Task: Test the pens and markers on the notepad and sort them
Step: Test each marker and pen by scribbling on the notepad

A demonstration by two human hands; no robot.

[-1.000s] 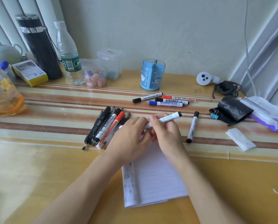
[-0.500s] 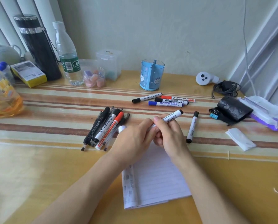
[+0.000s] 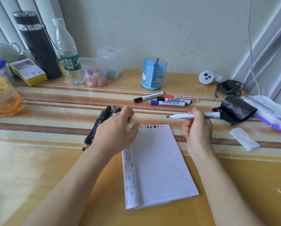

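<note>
The right hand [image 3: 197, 129] pinches an uncapped marker [image 3: 182, 116] in its fingers, tip leftward, past the far right corner of the notepad [image 3: 156, 160]; the left hand [image 3: 117, 129], loosely curled, covers the pen pile [image 3: 104, 116], its hold unclear, with four markers [image 3: 172, 103] beyond by the blue cup [image 3: 154, 74].

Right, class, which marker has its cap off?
The marker in the right hand: its black tip is bare; the four markers by the cup are capped.
</note>
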